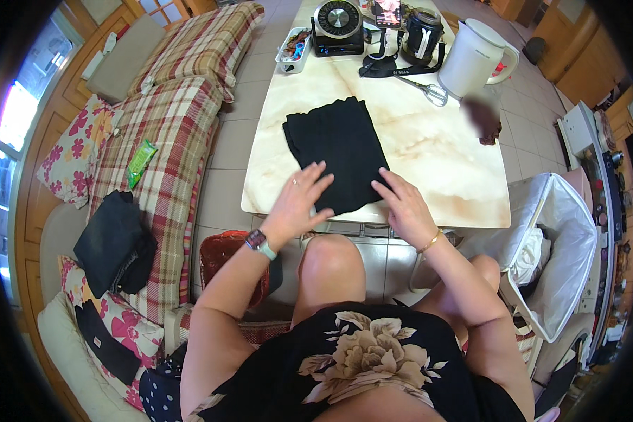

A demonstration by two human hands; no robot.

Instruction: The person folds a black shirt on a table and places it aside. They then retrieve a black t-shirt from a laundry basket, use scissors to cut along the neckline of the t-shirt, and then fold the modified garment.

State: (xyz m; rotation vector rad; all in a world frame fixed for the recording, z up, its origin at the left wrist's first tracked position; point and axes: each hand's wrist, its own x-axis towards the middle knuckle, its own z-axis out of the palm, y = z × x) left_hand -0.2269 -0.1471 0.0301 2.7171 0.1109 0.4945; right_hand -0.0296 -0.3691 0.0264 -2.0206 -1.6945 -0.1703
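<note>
A folded black cloth [340, 150] lies flat on the marble-patterned table [438, 174], close to the near edge. My left hand [300, 203], with a ring and a smartwatch at the wrist, rests its spread fingers on the cloth's lower left part. At the cloth's right edge, the fingertips of my right hand [406, 205] touch the fabric; a gold-coloured bangle is on that wrist. Neither hand grips the cloth. Dark folded garments [113, 242] are piled on the plaid-covered sofa to the left.
Scissors [430, 92], a white electric kettle [469, 58], a dark lidded jar [421, 37], a phone [388, 13], a small fan [338, 26] and a plastic tray [294, 50] stand or lie at the far side. A lined bin [569, 253] is right; a red bucket [232, 264] is below left.
</note>
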